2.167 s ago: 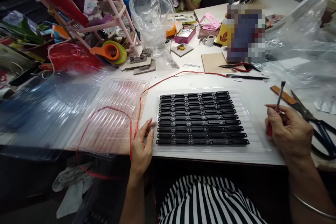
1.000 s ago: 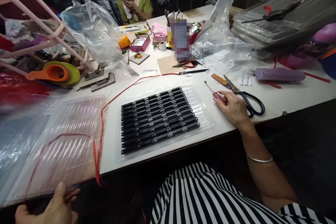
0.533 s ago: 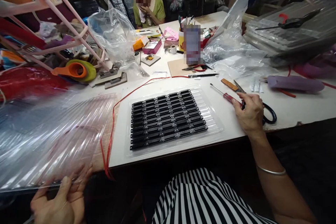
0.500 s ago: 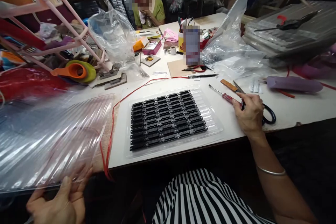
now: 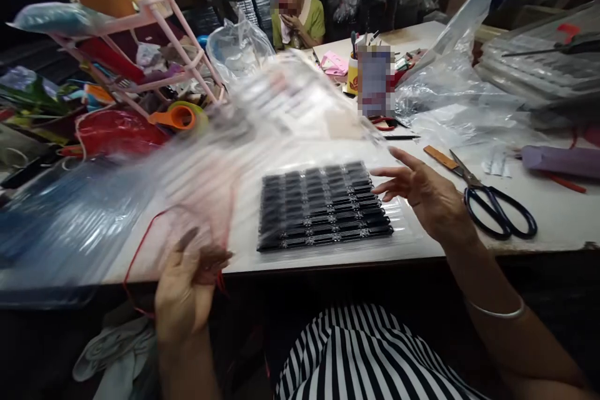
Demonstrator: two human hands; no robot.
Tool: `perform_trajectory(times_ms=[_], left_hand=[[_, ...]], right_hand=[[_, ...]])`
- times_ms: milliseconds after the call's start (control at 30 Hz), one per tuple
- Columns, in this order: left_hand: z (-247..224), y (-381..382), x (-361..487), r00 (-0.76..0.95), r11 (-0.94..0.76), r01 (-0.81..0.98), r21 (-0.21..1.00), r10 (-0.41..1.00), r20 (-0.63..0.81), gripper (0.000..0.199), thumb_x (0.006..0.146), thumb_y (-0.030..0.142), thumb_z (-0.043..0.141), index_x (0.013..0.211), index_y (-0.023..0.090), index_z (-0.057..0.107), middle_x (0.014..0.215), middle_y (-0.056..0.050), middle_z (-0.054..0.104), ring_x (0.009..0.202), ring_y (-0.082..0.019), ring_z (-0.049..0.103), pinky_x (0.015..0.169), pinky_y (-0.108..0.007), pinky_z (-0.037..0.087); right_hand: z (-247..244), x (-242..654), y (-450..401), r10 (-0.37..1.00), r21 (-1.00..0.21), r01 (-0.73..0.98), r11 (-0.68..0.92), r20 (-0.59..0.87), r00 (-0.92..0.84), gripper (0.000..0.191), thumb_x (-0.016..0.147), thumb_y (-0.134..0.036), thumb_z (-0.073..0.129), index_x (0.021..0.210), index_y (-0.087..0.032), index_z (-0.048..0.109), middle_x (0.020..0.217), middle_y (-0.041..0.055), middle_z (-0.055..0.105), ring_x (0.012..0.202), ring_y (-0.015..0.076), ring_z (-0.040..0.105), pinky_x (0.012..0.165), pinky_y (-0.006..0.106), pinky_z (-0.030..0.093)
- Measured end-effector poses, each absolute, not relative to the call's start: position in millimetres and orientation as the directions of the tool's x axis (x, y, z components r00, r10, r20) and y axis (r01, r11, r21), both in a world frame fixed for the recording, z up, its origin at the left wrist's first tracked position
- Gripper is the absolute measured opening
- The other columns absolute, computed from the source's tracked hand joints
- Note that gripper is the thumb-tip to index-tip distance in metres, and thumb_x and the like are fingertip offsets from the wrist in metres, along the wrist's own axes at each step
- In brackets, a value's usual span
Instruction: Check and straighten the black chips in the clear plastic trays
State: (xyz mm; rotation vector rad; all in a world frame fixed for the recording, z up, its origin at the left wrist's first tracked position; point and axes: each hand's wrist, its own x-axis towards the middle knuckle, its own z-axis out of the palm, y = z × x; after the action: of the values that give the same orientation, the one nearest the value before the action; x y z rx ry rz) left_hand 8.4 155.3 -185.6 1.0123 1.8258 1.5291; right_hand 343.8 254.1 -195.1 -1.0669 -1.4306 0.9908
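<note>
A clear plastic tray holds rows of black strip-like parts on the white table. My left hand grips the near edge of a clear ribbed plastic sheet, blurred by motion, which slants up over the left and back of the black parts. Fingers of my right hand are spread at the tray's right edge, with nothing held in them. Right beside that hand lie black-handled scissors. A red cord loops near my left hand.
A pink rack stands at the left. Beyond the table sits a person in a green top. Bunched clear plastic, a purple object and a yellow cup are also around. More clear sheets lie at left.
My left hand has moved right and up with the clear sheet, now over the black parts. My right hand has left the screwdriver and scissors and moved to the tray. The view has shifted left.
</note>
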Motion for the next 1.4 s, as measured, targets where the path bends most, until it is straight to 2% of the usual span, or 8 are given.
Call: perform_trajectory(times_ms=[133,300,500,700,833,1000,1167,1400], left_hand=[[-193.1,171.4,11.1,-0.522,0.142,0.001,0.990,0.845,-0.121,0.057,0.065,0.050,0.068,0.111,0.017,0.056,0.058,0.003,0.060,0.050,-0.013,0.056,0.048,-0.025,0.044],[-219.7,183.0,6.9,-0.493,0.174,0.248,0.953,0.870,-0.031,0.056,0.065,0.057,0.065,0.102,0.015,0.065,0.066,0.000,0.059,0.059,-0.013,0.054,0.052,-0.025,0.042],[-235.2,185.7,9.3,-0.355,0.150,0.413,0.898,0.935,0.007,0.054,0.070,0.052,0.065,0.113,0.020,0.064,0.089,-0.003,0.061,0.068,-0.013,0.056,0.065,-0.029,0.048],[-242.2,194.4,1.6,-0.190,0.057,0.684,0.727,0.976,0.102,0.045,0.086,0.048,0.048,0.120,0.022,0.059,0.107,-0.008,0.060,0.091,-0.020,0.060,0.079,-0.036,0.050],[-238.9,218.3,-0.4,-0.067,-0.061,0.810,0.583,0.978,0.195,0.050,0.088,0.048,0.044,0.130,0.022,0.051,0.135,-0.012,0.048,0.123,-0.027,0.046,0.101,-0.046,0.039],[-237.6,248.8,22.1,0.160,-0.224,0.927,0.300,0.962,0.222,0.058,0.088,0.052,0.037,0.135,0.020,0.046,0.147,-0.012,0.038,0.138,-0.033,0.024,0.106,-0.055,0.027],[-257.1,253.3,31.9,0.212,-0.222,0.973,0.068,0.970,0.122,0.062,0.091,0.049,0.033,0.145,0.019,0.028,0.153,-0.012,0.022,0.141,-0.033,0.011,0.107,-0.060,0.018],[-274.6,255.3,1.0,0.213,-0.260,0.941,0.216,0.952,0.218,0.055,0.091,0.044,0.037,0.142,0.023,0.035,0.151,-0.008,0.030,0.140,-0.029,0.018,0.110,-0.055,0.021]], right_hand=[[-185.0,341.9,260.2,0.981,-0.990,-0.133,0.039,0.063,-0.182,0.069,0.082,-0.061,0.049,0.136,-0.020,0.042,0.084,0.0080,0.069,0.056,0.0181,0.064,0.044,0.030,0.051],[-201.6,355.9,255.8,0.995,-0.997,0.057,-0.052,-0.057,-0.085,0.066,0.075,-0.048,0.066,0.129,-0.013,0.051,0.058,-0.0028,0.056,0.035,0.0086,0.043,0.028,0.020,0.031],[-225.1,378.9,255.1,0.983,-0.955,0.234,-0.183,-0.171,0.069,0.080,0.069,-0.057,0.067,0.131,-0.009,0.050,0.055,-0.0040,0.052,0.039,0.0117,0.045,0.031,0.025,0.038],[-250.0,396.5,275.8,0.988,-0.634,0.765,0.113,0.150,-0.022,0.052,0.086,-0.052,0.049,0.118,-0.014,0.062,0.064,0.0036,0.063,0.057,0.0198,0.060,0.052,0.032,0.047],[-249.9,390.2,291.6,0.906,-0.363,0.902,0.233,0.419,-0.065,0.050,0.089,-0.050,0.045,0.124,-0.018,0.058,0.101,0.0132,0.067,0.088,0.0290,0.064,0.073,0.042,0.050],[-246.6,351.7,300.9,0.842,-0.228,0.821,0.523,0.293,-0.454,0.066,0.087,-0.062,0.039,0.140,-0.022,0.040,0.146,0.0138,0.039,0.134,0.0339,0.033,0.104,0.054,0.028],[-258.3,325.1,298.1,0.795,-0.240,0.761,0.603,0.095,-0.599,0.078,0.086,-0.069,0.028,0.146,-0.019,0.029,0.154,0.0155,0.019,0.141,0.0351,0.012,0.107,0.060,0.015],[-249.0,322.8,289.2,0.811,-0.230,0.778,0.584,0.216,-0.544,0.053,0.094,-0.048,0.037,0.137,-0.018,0.044,0.148,0.0155,0.035,0.138,0.0328,0.026,0.106,0.056,0.025]])
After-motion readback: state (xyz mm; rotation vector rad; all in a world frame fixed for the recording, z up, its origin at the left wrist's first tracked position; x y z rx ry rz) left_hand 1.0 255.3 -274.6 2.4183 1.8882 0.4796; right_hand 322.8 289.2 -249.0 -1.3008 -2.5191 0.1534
